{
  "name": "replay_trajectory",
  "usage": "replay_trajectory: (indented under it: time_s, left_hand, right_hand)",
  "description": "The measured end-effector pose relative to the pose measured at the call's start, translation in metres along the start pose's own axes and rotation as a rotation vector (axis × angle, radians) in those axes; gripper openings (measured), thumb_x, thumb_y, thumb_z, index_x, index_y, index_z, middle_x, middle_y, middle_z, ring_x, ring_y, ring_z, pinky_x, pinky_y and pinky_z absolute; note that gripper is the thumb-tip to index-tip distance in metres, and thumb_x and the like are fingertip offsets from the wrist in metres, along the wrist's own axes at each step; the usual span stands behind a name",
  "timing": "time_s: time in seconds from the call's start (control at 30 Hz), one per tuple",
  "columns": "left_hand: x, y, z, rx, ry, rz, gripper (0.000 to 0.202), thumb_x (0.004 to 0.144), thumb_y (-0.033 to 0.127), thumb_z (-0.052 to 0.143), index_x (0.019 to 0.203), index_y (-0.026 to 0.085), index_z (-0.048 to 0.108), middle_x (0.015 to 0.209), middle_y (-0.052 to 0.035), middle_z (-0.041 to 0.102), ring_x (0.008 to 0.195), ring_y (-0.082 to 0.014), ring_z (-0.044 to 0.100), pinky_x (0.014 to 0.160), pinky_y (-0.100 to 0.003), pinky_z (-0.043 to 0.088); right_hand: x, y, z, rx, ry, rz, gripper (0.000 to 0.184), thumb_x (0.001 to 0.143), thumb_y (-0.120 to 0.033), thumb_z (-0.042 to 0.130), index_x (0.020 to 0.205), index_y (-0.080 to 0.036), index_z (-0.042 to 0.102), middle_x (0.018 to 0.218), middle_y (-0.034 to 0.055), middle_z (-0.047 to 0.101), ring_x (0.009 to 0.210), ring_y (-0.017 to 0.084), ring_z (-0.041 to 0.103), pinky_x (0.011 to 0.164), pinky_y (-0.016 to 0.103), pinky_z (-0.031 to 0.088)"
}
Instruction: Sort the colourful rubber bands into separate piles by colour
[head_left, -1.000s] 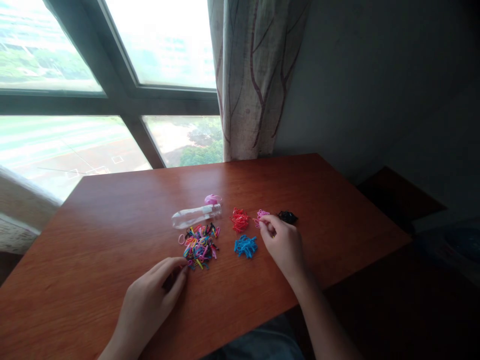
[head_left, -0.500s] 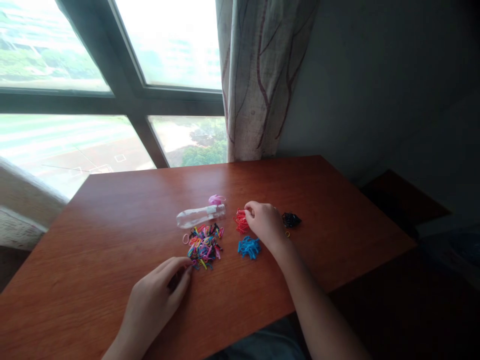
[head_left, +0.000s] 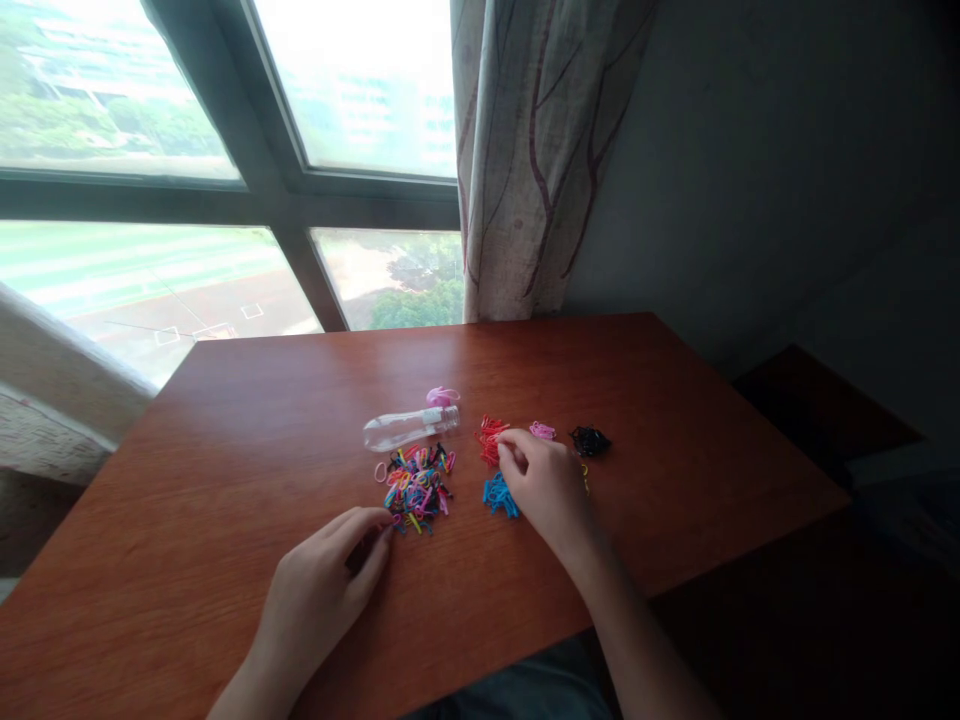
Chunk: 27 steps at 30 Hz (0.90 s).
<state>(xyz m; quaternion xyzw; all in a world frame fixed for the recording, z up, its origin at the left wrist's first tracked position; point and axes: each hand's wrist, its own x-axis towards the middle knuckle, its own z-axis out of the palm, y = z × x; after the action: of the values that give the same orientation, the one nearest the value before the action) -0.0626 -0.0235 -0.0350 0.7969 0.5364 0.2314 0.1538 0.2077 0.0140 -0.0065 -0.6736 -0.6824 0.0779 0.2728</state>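
Observation:
Small rubber bands in mixed colours lie in a loose pile [head_left: 416, 487] on the wooden table. My left hand [head_left: 330, 570] rests at the pile's near left edge, thumb and forefinger drawn together beside a pink band; whether they grip one is hidden. Over the sorted bands, my right hand [head_left: 547, 485] has its thumb and forefinger pinched just by the red bands [head_left: 491, 438]. Anything in that pinch is too small to make out. Blue bands [head_left: 499, 495] lie partly under this hand. Beyond it are pink bands [head_left: 542, 430], black bands [head_left: 590, 440] and a few yellow bands [head_left: 585, 472].
A clear plastic bottle [head_left: 409, 428] lies on its side behind the mixed pile, a pink piece [head_left: 441, 396] by its neck. The wooden table [head_left: 247, 450] meets a window and a curtain [head_left: 517, 240] at the back. Its right edge borders a dark area.
My right hand has drawn back from the red bands toward the blue ones, uncovering the pink bands. My left hand stays by the mixed pile. The view has shifted slightly.

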Motion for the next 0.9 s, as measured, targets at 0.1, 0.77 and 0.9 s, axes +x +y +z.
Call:
replay_trajectory:
  time_s: [0.1,0.77,0.9]
  left_hand:
    - [-0.001,0.000,0.001,-0.004,0.001,-0.006,0.018,0.090,0.034,0.051,0.092,0.024,0.066,0.082,0.0012,0.073,0.067,-0.0141,0.066,0.061,-0.022,0.049]
    - [0.000,0.003,0.000,0.093,0.068,-0.152,0.019,0.090,0.036,0.049,0.092,0.025,0.065,0.090,0.0017,0.070,0.072,-0.0147,0.066,0.064,-0.024,0.047]
    - [0.001,0.003,0.000,0.122,0.028,-0.170,0.020,0.091,0.036,0.048,0.093,0.027,0.066,0.091,0.0029,0.069,0.073,-0.0147,0.066,0.062,-0.024,0.047]
  right_hand:
    - [-0.025,-0.013,0.005,0.122,-0.003,-0.053,0.015,0.091,-0.020,0.054,0.092,-0.023,0.069,0.076,0.0006,0.071,0.068,0.015,0.065,0.064,0.023,0.038]
    - [-0.082,-0.037,0.038,0.198,-0.175,-0.163,0.014,0.089,-0.013,0.051,0.085,-0.022,0.061,0.076,-0.0003,0.069,0.072,0.015,0.063,0.065,0.022,0.035]
    - [-0.082,-0.036,0.039,0.192,-0.174,-0.166,0.014,0.089,-0.014,0.052,0.085,-0.023,0.062,0.076,-0.0007,0.069,0.072,0.015,0.063,0.065,0.022,0.035]
